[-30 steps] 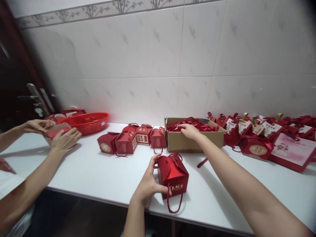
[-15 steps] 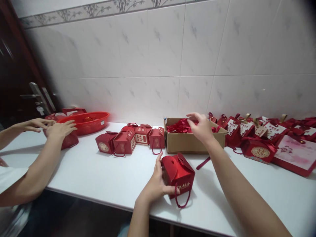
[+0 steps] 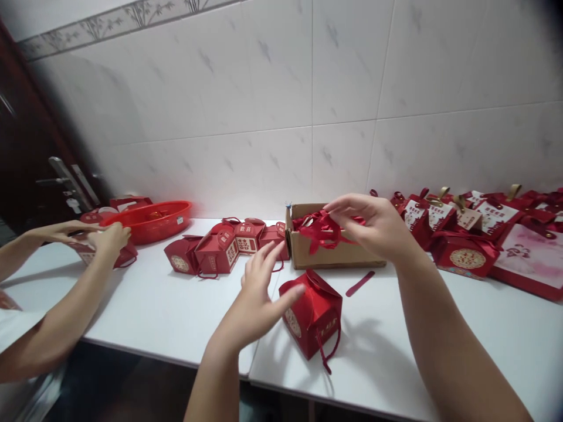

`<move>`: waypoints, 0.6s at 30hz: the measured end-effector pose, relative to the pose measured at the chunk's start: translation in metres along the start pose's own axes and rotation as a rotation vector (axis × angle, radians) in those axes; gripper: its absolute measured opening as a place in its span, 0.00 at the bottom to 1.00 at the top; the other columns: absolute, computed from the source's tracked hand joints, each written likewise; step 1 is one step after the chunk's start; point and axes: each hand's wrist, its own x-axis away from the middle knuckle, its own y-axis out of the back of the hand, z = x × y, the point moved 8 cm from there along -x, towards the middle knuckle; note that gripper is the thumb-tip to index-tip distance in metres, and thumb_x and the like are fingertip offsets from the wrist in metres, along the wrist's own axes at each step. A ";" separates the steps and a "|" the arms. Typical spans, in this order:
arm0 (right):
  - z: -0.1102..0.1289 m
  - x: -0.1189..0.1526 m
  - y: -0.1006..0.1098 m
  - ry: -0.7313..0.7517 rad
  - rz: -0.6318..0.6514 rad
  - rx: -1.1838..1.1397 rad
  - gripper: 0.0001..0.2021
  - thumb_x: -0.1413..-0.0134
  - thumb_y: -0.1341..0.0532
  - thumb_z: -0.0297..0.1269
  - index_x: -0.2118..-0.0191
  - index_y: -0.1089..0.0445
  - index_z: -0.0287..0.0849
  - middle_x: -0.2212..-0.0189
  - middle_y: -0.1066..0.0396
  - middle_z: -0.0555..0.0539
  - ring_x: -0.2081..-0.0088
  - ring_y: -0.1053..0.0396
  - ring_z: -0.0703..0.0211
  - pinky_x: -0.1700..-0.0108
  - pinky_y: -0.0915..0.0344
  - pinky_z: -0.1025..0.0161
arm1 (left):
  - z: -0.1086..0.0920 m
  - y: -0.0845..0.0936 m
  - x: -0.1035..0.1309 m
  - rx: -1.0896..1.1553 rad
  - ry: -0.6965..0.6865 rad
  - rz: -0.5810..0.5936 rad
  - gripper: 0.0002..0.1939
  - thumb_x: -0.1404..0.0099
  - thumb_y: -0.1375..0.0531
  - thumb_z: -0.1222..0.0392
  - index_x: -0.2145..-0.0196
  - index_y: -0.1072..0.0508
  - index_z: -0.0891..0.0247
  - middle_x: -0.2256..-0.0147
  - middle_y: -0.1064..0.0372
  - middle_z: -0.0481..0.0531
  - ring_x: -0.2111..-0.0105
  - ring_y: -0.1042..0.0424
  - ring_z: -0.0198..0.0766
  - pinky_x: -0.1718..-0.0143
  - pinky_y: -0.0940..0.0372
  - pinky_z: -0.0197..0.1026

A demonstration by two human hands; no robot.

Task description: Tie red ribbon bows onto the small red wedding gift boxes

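Note:
A red gift box [image 3: 314, 313] with a cord handle stands on the white table, its top flaps folded together. Just left of and above it, my left hand [image 3: 259, 293] is raised with fingers spread and nothing in it. My right hand [image 3: 365, 220] is at the cardboard box [image 3: 338, 255], its fingers pinched on a red ribbon bow [image 3: 323, 231] that hangs over the box's front wall. More red ribbon lies inside. A dark red strip [image 3: 359, 283] rests on the table in front of the cardboard box.
Several red boxes [image 3: 215, 252] stand left of the cardboard box. Behind them at left is a red basin [image 3: 165, 225]. Another person's hands [image 3: 108, 237] work on a red box [image 3: 127, 253]. Finished-looking red bags [image 3: 468, 252] crowd the right side, against the tiled wall [image 3: 343, 146].
My left hand has let go of the red gift box and risen off it. My right hand has lifted a ribbon bow up from the cardboard box's contents. The view has shifted slightly.

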 end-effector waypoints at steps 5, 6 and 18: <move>-0.012 -0.001 0.006 -0.120 -0.047 -0.366 0.08 0.48 0.39 0.36 0.61 0.27 0.48 0.68 0.25 0.51 0.67 0.27 0.60 0.64 0.29 0.61 | -0.001 -0.006 -0.019 0.194 -0.006 -0.222 0.21 0.39 0.42 0.48 0.49 0.34 0.53 0.46 0.36 0.53 0.44 0.40 0.45 0.43 0.44 0.51; -0.016 -0.001 0.009 -0.147 -0.057 -0.452 0.08 0.48 0.40 0.38 0.60 0.28 0.50 0.67 0.25 0.51 0.66 0.27 0.60 0.65 0.29 0.60 | 0.004 -0.009 -0.019 0.243 0.023 -0.238 0.18 0.38 0.42 0.48 0.52 0.32 0.54 0.49 0.34 0.53 0.46 0.37 0.44 0.44 0.42 0.50; -0.001 0.011 0.060 0.006 -0.449 -0.877 0.04 0.52 0.37 0.41 0.74 0.27 0.57 0.68 0.25 0.55 0.54 0.31 0.57 0.59 0.32 0.61 | 0.014 -0.028 -0.013 0.383 0.115 -0.133 0.14 0.38 0.41 0.50 0.57 0.29 0.57 0.54 0.30 0.52 0.51 0.33 0.43 0.50 0.39 0.45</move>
